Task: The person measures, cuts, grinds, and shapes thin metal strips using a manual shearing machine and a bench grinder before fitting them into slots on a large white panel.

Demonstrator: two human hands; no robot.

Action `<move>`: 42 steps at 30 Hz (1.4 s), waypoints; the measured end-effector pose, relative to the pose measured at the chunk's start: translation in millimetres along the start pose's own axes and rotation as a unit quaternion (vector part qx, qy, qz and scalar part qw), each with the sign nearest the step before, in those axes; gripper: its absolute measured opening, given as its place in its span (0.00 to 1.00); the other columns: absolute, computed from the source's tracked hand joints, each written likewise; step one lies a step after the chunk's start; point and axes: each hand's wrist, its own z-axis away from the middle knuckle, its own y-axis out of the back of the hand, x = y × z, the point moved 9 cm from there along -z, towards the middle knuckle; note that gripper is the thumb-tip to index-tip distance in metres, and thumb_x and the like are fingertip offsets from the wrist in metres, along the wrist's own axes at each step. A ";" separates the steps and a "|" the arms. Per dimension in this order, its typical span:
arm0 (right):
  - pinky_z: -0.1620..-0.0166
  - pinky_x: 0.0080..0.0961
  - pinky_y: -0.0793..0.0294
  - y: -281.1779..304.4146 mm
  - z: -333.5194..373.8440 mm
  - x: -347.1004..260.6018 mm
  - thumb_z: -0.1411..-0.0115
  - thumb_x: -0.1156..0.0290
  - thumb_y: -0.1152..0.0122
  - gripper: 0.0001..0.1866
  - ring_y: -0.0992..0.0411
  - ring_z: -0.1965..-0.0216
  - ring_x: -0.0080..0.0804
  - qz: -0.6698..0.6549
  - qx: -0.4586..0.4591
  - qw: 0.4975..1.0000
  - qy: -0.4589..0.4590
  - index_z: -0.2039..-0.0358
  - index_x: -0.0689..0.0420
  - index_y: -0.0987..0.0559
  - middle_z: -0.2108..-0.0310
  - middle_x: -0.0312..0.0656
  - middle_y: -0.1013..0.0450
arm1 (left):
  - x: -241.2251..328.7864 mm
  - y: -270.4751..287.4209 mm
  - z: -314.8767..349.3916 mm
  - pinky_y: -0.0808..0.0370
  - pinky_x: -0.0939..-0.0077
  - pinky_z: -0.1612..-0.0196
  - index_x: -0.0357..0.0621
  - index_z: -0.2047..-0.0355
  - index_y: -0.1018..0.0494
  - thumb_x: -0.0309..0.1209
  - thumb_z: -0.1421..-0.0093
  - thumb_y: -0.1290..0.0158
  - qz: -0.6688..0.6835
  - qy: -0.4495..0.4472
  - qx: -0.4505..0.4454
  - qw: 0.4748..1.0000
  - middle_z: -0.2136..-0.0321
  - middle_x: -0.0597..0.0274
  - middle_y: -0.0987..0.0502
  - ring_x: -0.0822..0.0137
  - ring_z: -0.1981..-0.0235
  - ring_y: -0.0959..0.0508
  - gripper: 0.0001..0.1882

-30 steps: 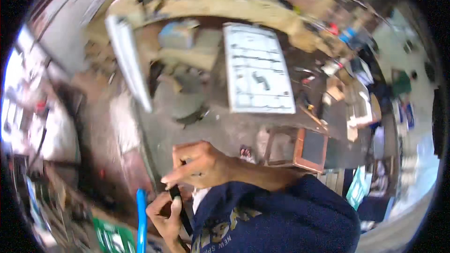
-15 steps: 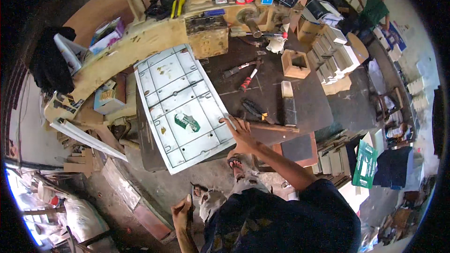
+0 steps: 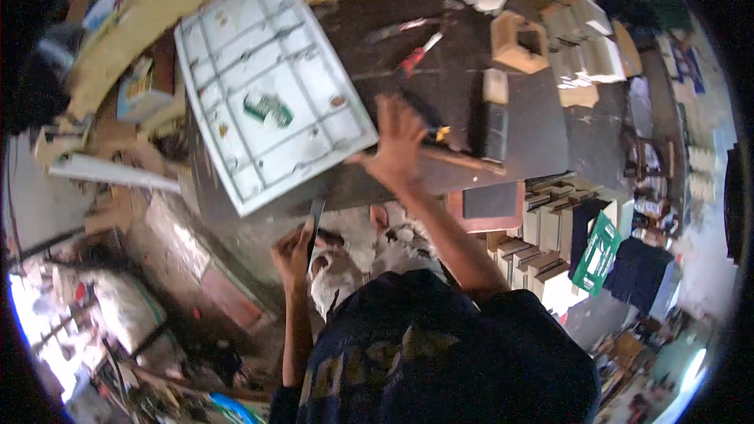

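We spread our right hand (image 3: 399, 145) at the white panel's (image 3: 267, 86) four-o'clock corner, left hand (image 3: 292, 253) gripping a thin blade (image 3: 314, 224), seemingly mid-alignment; next wanted steady bracing.

Right hand (image 3: 399, 145) motion-blurred; left hand's (image 3: 292, 251) tool indistinct

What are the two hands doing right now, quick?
Left hand: closed around a thin dark metal blade.
Right hand: open, fingers spread, at the edge of the white gridded panel on the dark workbench.

Gridded panel (image 3: 271, 102) on workbench (image 3: 542, 133) left, screwdriver (image 3: 416, 55) far-right of panel, open wooden box (image 3: 518, 41) further right, stacked boxes (image 3: 542, 251) near-right below bench.
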 end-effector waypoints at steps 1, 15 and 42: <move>0.38 0.62 0.48 14.9 -2.3 2.6 0.59 0.44 0.24 0.60 0.50 0.34 0.62 0.023 -0.047 0.999 0.001 0.31 0.53 0.46 0.36 0.61 0.46 | -3.1 -1.2 -1.1 0.32 0.78 0.72 0.30 0.70 0.21 0.29 0.40 0.39 -0.008 0.030 0.012 0.999 0.79 0.67 0.23 0.77 0.76 0.30 0.11; 0.61 0.48 0.29 45.7 68.6 54.4 0.30 0.65 0.52 0.16 0.27 0.64 0.63 -0.043 -0.178 0.976 0.121 0.51 0.64 0.28 0.65 0.60 0.25 | -26.9 -38.0 2.2 0.43 0.82 0.78 0.32 0.74 0.19 0.34 0.41 0.36 0.029 0.123 0.068 0.990 0.86 0.71 0.30 0.81 0.82 0.38 0.14; 0.62 0.48 0.25 -43.4 108.5 -52.4 0.33 0.61 0.47 0.23 0.24 0.67 0.61 -0.002 -0.344 0.935 0.090 0.46 0.65 0.29 0.64 0.62 0.23 | -27.3 -38.1 -0.3 0.41 0.81 0.78 0.35 0.76 0.19 0.38 0.43 0.34 0.054 0.083 0.082 0.992 0.86 0.72 0.30 0.80 0.84 0.35 0.16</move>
